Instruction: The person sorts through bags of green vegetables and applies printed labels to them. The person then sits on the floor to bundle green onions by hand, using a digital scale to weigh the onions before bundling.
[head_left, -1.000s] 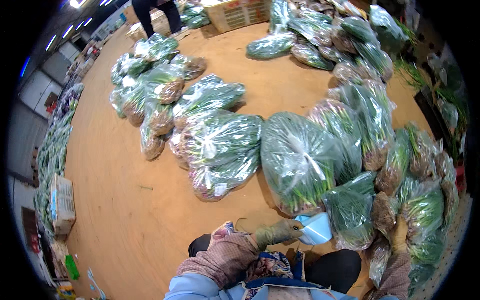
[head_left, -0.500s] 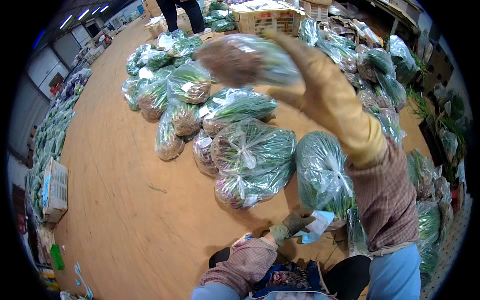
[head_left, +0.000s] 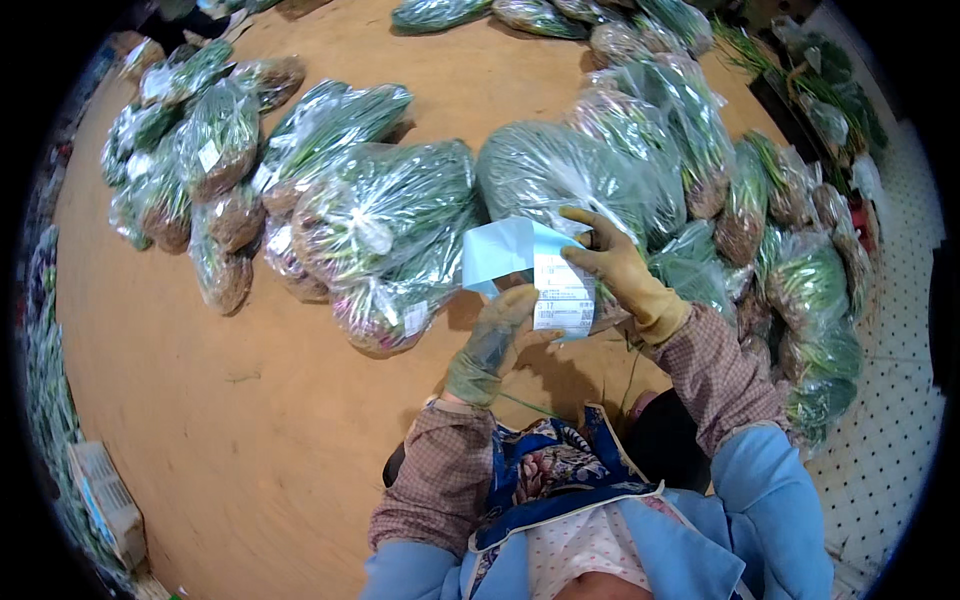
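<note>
In front of my lap I hold a strip of labels (head_left: 563, 300), with printed white faces and a pale blue backing that folds away to the left. My left hand (head_left: 492, 340), in a thin worn glove, grips its lower left part. My right hand (head_left: 625, 275), in a yellowish glove, pinches its right edge between thumb and fingers. Just beyond the strip lies a clear plastic bag of long green onions (head_left: 560, 175). To its left are bags of greens with purplish bulbs (head_left: 390, 215), tied at the neck.
More bagged greens (head_left: 215, 145) are piled at the far left, some carrying white labels. Other bags (head_left: 815, 290) line the right side beside a perforated white surface (head_left: 900, 330). A pale plastic crate (head_left: 105, 500) stands at the lower left. Tan flooring (head_left: 230, 420) spreads between them.
My right hand has let go of the bag it was swinging at the far side and come back to the label strip. My left hand has lifted the strip. The view has shifted.
</note>
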